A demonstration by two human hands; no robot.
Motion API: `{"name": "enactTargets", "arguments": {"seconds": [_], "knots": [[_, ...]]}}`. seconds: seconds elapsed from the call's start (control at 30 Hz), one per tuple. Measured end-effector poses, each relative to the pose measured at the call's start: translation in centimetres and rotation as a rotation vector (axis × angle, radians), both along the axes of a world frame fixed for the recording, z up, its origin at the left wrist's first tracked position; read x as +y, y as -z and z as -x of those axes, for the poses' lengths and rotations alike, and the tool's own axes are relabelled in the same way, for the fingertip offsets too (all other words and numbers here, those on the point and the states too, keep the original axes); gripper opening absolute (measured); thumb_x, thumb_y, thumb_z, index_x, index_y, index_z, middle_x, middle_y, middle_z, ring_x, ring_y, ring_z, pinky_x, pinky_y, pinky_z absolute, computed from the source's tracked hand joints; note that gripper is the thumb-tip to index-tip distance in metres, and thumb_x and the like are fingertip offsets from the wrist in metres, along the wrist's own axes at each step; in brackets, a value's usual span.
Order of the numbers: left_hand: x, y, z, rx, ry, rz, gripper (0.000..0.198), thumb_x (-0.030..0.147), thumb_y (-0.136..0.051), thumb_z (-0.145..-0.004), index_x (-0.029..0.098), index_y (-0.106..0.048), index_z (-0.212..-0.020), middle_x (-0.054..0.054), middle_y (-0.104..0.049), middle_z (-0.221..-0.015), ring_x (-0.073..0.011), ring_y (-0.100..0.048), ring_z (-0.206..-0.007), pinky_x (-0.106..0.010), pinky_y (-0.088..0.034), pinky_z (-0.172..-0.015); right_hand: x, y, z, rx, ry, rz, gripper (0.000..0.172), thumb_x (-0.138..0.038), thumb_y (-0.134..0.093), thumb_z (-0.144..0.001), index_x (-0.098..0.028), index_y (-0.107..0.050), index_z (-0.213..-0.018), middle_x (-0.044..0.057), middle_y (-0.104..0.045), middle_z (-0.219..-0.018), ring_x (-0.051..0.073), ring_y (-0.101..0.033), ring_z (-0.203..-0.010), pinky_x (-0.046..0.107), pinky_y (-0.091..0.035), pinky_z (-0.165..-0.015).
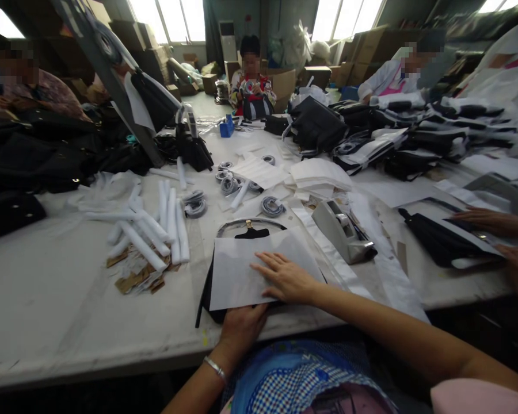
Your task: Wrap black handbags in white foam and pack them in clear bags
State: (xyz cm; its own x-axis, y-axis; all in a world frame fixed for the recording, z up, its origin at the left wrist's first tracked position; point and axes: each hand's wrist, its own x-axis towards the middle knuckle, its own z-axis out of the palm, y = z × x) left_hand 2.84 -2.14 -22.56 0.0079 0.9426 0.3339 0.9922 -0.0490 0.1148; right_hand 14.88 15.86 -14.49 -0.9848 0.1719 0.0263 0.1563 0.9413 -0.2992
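A black handbag (210, 313) lies on the table in front of me, with its wrapped handle and gold clasp (248, 224) at the far side. Over most of it rests a white paper sheet (233, 270). My right hand (285, 278) is open, its fingers spread flat on this sheet. At the bag's near edge is my left hand (243, 329), a bracelet on its wrist. Its fingers are mostly hidden at the bag's edge, so their grip does not show. A grey tape dispenser (343, 233) stands to the right of the bag.
White foam rolls (144, 230) lie left over brown paper scraps (133, 282). Coiled wrapped straps (194, 204) and stacked white sheets (319, 172) sit beyond the bag. Black bags (319, 126) pile up behind. At right, a co-worker's hands (496, 221) touch another black bag (440, 238).
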Motion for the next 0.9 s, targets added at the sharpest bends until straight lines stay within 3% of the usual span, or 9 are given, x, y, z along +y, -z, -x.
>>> {"name": "enactTargets", "arguments": {"seconds": [0.07, 0.13, 0.27, 0.5, 0.67, 0.77, 0.83, 0.9], "knots": [[-0.2, 0.7, 0.0, -0.003, 0.002, -0.025, 0.039, 0.03, -0.062, -0.09, 0.033, -0.063, -0.129, -0.008, -0.066, -0.133, -0.031, -0.064, -0.119, -0.047, -0.055, -0.096, -0.1, 1.0, -0.7, -0.022, -0.063, 0.032, 0.074, -0.056, -0.054, -0.094, -0.023, -0.03, -0.156, 0.013, -0.026, -0.163, 0.033, -0.023, -0.15, 0.054, -0.019, -0.12], [-0.4, 1.6, 0.0, 0.018, 0.004, -0.065, 0.04, 0.03, -0.061, -0.09, 0.033, -0.062, -0.131, -0.008, -0.064, -0.134, -0.0332, -0.064, -0.119, -0.052, -0.053, -0.098, -0.2, 1.6, -1.3, -0.044, -0.124, 0.073, 0.07, -0.057, -0.048, -0.097, -0.026, -0.027, -0.157, 0.009, -0.026, -0.163, 0.031, -0.018, -0.151, 0.055, -0.012, -0.121], [-0.5, 2.1, 0.0, 0.051, -0.012, -0.09, 0.048, 0.032, -0.06, -0.09, 0.029, -0.057, -0.138, -0.013, -0.059, -0.139, -0.0399, -0.06, -0.122, -0.061, -0.05, -0.098, -0.1, 2.1, -1.5, -0.063, -0.155, 0.122, 0.068, -0.058, -0.043, -0.099, -0.028, -0.026, -0.157, 0.007, -0.024, -0.164, 0.03, -0.015, -0.152, 0.055, -0.009, -0.122], [-0.1, 0.1, -0.2, -0.028, -0.01, 0.009, 0.039, 0.033, -0.055, -0.095, 0.032, -0.061, -0.133, -0.006, -0.06, -0.14, -0.0331, -0.058, -0.127, -0.055, -0.049, -0.105, 0.7, 2.5, -1.0, -0.076, -0.077, 0.162, 0.067, -0.058, -0.042, -0.099, -0.027, -0.027, -0.157, 0.007, -0.026, -0.163, 0.028, -0.014, -0.152, 0.053, -0.005, -0.122], [-0.3, 0.0, -0.1, 0.055, 0.003, -0.006, 0.037, 0.033, -0.055, -0.094, 0.025, -0.064, -0.129, -0.011, -0.068, -0.128, -0.0337, -0.066, -0.115, -0.05, -0.057, -0.093, 1.1, 2.6, -1.0, -0.073, -0.115, 0.171, 0.067, -0.057, -0.043, -0.099, -0.027, -0.027, -0.157, 0.007, -0.024, -0.164, 0.029, -0.013, -0.153, 0.054, -0.003, -0.122], [-1.3, 0.0, 0.2, 0.111, 0.018, -0.045, 0.039, 0.024, -0.051, -0.094, 0.02, -0.061, -0.132, -0.014, -0.07, -0.123, -0.0309, -0.069, -0.109, -0.043, -0.06, -0.086, 1.2, 2.5, -1.2, -0.05, -0.12, 0.168, 0.067, -0.058, -0.045, -0.098, -0.028, -0.029, -0.156, 0.008, -0.026, -0.163, 0.03, -0.014, -0.152, 0.054, -0.003, -0.122], [-2.1, -0.9, 0.2, 0.1, 0.056, -0.079, 0.044, 0.016, -0.045, -0.093, 0.017, -0.056, -0.136, -0.014, -0.07, -0.124, -0.0266, -0.07, -0.106, -0.037, -0.059, -0.086, 1.1, 2.5, -1.3, -0.026, -0.117, 0.177, 0.066, -0.059, -0.044, -0.098, -0.029, -0.03, -0.156, 0.007, -0.029, -0.162, 0.028, -0.016, -0.152, 0.053, -0.003, -0.122], [-2.6, -3.0, 0.1, 0.037, 0.128, -0.104, 0.041, 0.018, -0.041, -0.095, 0.018, -0.059, -0.132, -0.011, -0.071, -0.122, -0.024, -0.071, -0.105, -0.033, -0.059, -0.086, 1.1, 2.5, -1.4, -0.001, -0.113, 0.185, 0.066, -0.06, -0.042, -0.098, -0.03, -0.031, -0.155, 0.007, -0.031, -0.161, 0.027, -0.017, -0.152, 0.051, -0.004, -0.122]]}}
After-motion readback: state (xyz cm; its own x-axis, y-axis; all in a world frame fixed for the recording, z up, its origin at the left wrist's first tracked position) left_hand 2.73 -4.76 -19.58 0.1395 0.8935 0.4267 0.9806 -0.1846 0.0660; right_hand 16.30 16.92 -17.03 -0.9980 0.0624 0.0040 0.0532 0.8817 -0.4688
